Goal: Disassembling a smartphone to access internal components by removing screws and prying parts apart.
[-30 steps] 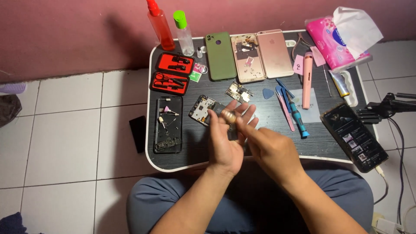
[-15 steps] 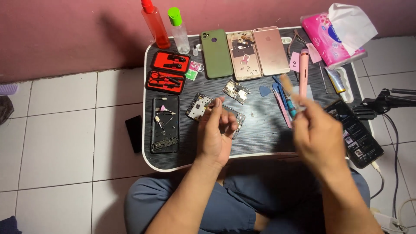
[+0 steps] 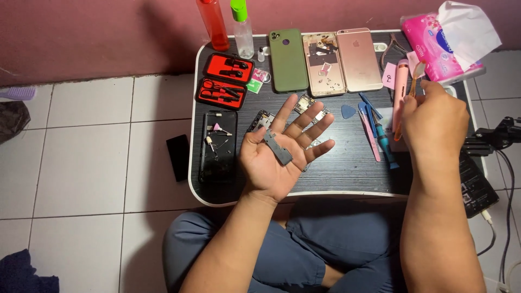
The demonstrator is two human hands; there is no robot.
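White floor tiles and a dark pink wall frame a low black worktop (image 3: 347,173) with a pale rim, set over the person's crossed legs. Left hand (image 3: 277,154) is turned palm up above the worktop, its fingers (image 3: 306,127) spread and released; a small grey metal plate (image 3: 278,146) lies loose across the palm, resting there rather than pinched. Right hand (image 3: 434,125) is raised at the worktop's right side, fingers clenched around the handle of a small brush (image 3: 417,73) whose head points up towards a pink tissue pack (image 3: 434,49). Just left of that hand lie a pink pen-shaped tool (image 3: 400,89), a blue screwdriver (image 3: 382,135), pink tweezers (image 3: 370,133) and a blue pick (image 3: 348,111). Behind the open palm sit small circuit boards (image 3: 309,104). Further back lie a green phone case (image 3: 288,59), an opened phone shell (image 3: 323,64) and a rose-gold phone back (image 3: 358,58). At the far left stand a red tool case (image 3: 225,80), a dark tray of small parts (image 3: 218,145), a red bottle (image 3: 213,24) and a green-capped bottle (image 3: 242,30).
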